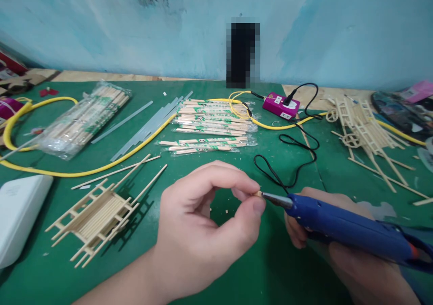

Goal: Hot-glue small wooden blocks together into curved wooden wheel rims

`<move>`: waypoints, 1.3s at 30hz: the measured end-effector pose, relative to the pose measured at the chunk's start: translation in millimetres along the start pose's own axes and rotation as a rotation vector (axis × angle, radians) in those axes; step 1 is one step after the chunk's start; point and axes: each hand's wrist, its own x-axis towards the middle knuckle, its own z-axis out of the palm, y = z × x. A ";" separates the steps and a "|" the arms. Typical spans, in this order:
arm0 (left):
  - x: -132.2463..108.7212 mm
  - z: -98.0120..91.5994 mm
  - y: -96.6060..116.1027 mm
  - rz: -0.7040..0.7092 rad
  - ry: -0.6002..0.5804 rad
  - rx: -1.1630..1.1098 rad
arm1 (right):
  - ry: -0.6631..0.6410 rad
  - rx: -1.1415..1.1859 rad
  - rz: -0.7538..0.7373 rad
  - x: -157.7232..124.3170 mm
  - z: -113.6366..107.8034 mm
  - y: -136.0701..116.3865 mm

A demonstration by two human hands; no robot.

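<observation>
Right of the chopstick frame [98,214], my left hand [203,228] pinches a wood bit [259,193] against the nozzle [275,199] of the glue gun [345,224] slanting from my right hand [361,280].

Left hand [203,224] is curled into a loose ring, with a tiny bit of wooden stick [259,193] pinched in its fingertips [257,204], up off the bench [223,282] near its front edge. Right hand [358,273] is wrapped around a blue hot glue gun [345,224], which sits almost sideways and angles up to the left. Its metal nozzle [277,200] is right up against the end of the stick, touching it. There's a little orange bit near the back of the gun, by the right edge of the view.
</observation>
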 end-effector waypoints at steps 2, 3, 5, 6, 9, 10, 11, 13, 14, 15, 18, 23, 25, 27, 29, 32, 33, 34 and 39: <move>-0.3 0.3 0.7 -0.001 0.001 0.000 | -0.046 -0.001 0.035 -1.1 -1.8 2.1; -0.4 0.5 1.0 -0.001 0.003 -0.001 | -0.061 -0.003 0.042 -1.7 -2.5 3.2; -0.6 0.8 1.2 -0.003 0.006 -0.003 | -0.058 0.013 0.050 -2.7 -3.1 4.4; -0.7 0.9 1.1 -0.004 0.007 -0.006 | -0.052 0.029 0.047 -3.0 -3.1 4.3; -1.0 0.7 0.8 -0.007 0.010 -0.005 | -0.049 0.066 0.037 -3.0 -2.1 1.3; -1.1 0.6 0.7 -0.007 0.009 -0.002 | -0.050 0.068 0.041 -2.8 -1.6 -0.2; -1.1 0.5 0.7 -0.008 0.009 0.001 | -0.051 0.067 0.046 -2.6 -1.1 -1.5; -0.9 0.4 1.0 -0.007 0.008 0.005 | -0.042 0.068 0.061 -2.4 -0.1 -3.4; -0.8 0.3 1.1 -0.005 0.008 0.006 | -0.039 0.067 0.066 -2.4 0.3 -3.9; -0.6 0.3 1.2 -0.002 0.008 0.006 | -0.036 0.065 0.068 -2.5 0.7 -4.1; 0.1 0.3 0.9 0.018 0.008 0.012 | -0.034 0.054 0.070 -3.2 1.0 -3.4; 1.5 0.8 -1.3 0.056 0.000 0.019 | -0.046 0.019 0.070 -3.6 -0.8 -3.2; 1.6 0.7 -1.6 0.058 0.002 0.022 | -0.049 0.011 0.070 -3.3 -1.0 -3.7; 1.3 0.5 -1.4 0.061 0.000 0.025 | -0.037 0.012 0.066 -3.0 -0.6 -3.8; 0.9 0.2 -1.2 0.069 -0.002 0.028 | -0.028 0.010 0.050 -2.9 0.0 -3.6; 0.7 0.1 -1.3 0.079 -0.003 0.031 | -0.029 -0.016 0.049 -3.2 -0.1 -2.5; 0.7 0.1 -1.4 0.079 -0.002 0.033 | -0.032 -0.029 0.054 -3.4 -0.4 -2.0; 0.7 0.2 -1.5 0.078 -0.002 0.034 | -0.029 -0.041 0.056 -3.6 -0.8 -1.7; -0.2 0.1 -1.4 0.075 -0.007 0.031 | -0.028 -0.075 0.051 -4.2 -1.6 -0.9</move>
